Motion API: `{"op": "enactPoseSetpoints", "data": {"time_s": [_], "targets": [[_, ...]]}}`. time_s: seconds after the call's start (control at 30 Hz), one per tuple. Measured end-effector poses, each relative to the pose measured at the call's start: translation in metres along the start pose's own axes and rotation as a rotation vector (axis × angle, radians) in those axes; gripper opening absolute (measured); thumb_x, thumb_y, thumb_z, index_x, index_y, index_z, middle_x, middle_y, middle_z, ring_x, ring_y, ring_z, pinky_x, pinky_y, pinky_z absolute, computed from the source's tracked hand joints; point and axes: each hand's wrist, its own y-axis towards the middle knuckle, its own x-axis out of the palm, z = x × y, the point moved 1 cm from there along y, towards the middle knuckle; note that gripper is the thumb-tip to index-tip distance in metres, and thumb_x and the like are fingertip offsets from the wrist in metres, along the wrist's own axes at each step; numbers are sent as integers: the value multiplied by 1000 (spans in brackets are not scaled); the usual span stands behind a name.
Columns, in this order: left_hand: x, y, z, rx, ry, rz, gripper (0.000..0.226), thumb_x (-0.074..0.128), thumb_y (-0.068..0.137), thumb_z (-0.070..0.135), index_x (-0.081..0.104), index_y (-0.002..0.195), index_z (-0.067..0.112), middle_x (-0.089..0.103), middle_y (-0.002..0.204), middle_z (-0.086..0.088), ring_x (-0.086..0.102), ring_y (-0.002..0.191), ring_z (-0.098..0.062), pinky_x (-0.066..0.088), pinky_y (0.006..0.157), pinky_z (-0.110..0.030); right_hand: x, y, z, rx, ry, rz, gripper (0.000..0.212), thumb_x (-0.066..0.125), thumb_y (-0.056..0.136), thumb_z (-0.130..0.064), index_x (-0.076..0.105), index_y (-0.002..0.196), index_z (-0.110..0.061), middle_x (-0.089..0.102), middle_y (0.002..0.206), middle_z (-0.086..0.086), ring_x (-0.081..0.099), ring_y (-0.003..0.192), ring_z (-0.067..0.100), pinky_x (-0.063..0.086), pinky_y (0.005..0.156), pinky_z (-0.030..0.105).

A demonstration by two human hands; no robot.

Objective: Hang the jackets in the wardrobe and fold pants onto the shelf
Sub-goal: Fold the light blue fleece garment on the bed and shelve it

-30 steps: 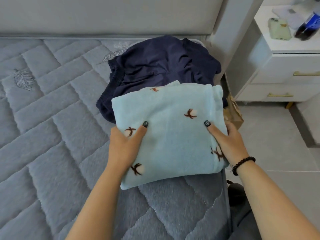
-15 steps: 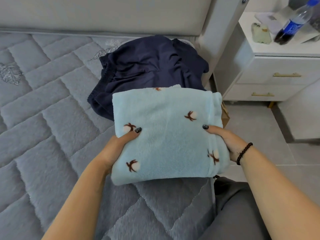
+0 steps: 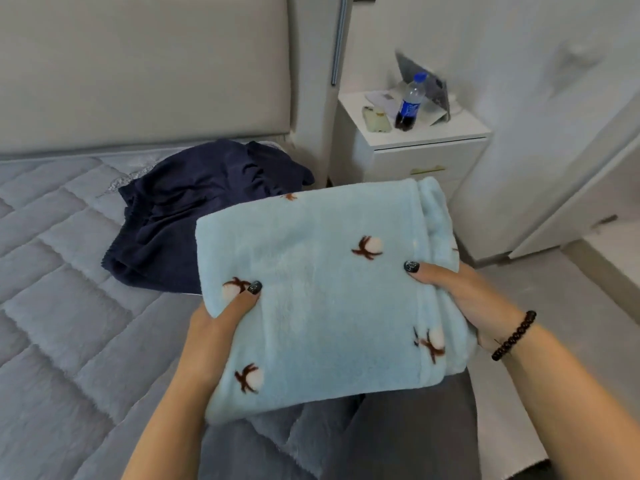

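Folded light-blue fleece pants [image 3: 322,299] gripped at both edges by left hand [image 3: 221,327] and right hand [image 3: 464,299], unshelved; navy garment [image 3: 194,216] unfolded on bed [image 3: 62,306].

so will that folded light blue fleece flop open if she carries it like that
Probably not: the folded light blue fleece looks thick and plush, and the left hand and right hand grip opposite edges. Its near edge seems to sag slightly, so one-handed it would likely droop. It looks light.
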Motion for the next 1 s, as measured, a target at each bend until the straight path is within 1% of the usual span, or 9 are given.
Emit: {"op": "enactPoseSetpoints", "data": {"time_s": [0.13,0.23,0.37,0.47,0.57,0.7,0.8,0.93,1.0], "targets": [[50,-27,16,69,49,-189,25,66,85,34,68,106,22,76,93,2,72,86,-20,53,70,-33,-38,-71,0,-81,61,150,40,76,74,-24,66,112,-20,73,103,6,71,93,26,59,75,38],[89,-44,25,126,89,-309,21,67,85,33,68,103,24,76,90,5,72,84,-17,50,66,-29,-70,-114,6,-101,158,229,39,71,74,-26,66,112,-19,73,105,9,71,92,28,60,67,36],[139,-64,35,190,101,-458,25,67,86,32,66,110,27,75,98,8,72,86,-11,54,70,-26,-112,-150,15,-113,205,274,70,90,42,-46,72,107,-26,70,113,11,68,100,32,59,73,42],[177,-66,43,192,124,-513,31,68,85,34,65,115,28,74,104,7,71,93,-14,55,81,-35,-143,-163,12,-107,237,309,82,91,39,-46,68,114,-23,69,114,12,67,102,34,58,77,47],[219,-58,49,165,156,-556,27,68,85,33,67,111,26,75,101,4,72,90,-16,53,76,-32,-178,-165,7,-110,279,349,69,82,53,-41,66,117,-22,69,115,12,67,102,34,54,84,52],[287,-40,60,160,227,-599,26,68,85,31,66,110,25,75,98,3,73,86,-15,54,72,-30,-228,-152,-3,-122,402,387,58,86,54,-43,73,106,-22,70,113,13,69,97,34,59,69,44],[339,-20,69,157,255,-583,17,69,85,30,68,101,26,76,89,7,72,74,-8,52,56,-17,-271,-135,-9,-133,558,453,48,70,70,-45,69,110,-18,71,107,14,71,87,32,60,61,42],[412,0,84,124,300,-604,20,70,84,30,69,103,24,76,89,5,73,76,-11,52,55,-18,-330,-112,-23,-83,562,472,91,94,26,-48,72,108,-17,69,112,17,69,95,38,59,65,46],[444,2,97,105,318,-603,20,70,83,31,69,101,24,76,86,7,73,74,-11,52,54,-17,-354,-113,-39,-29,544,494,103,95,23,-46,66,117,-17,68,113,18,68,97,38,58,66,46]]}}
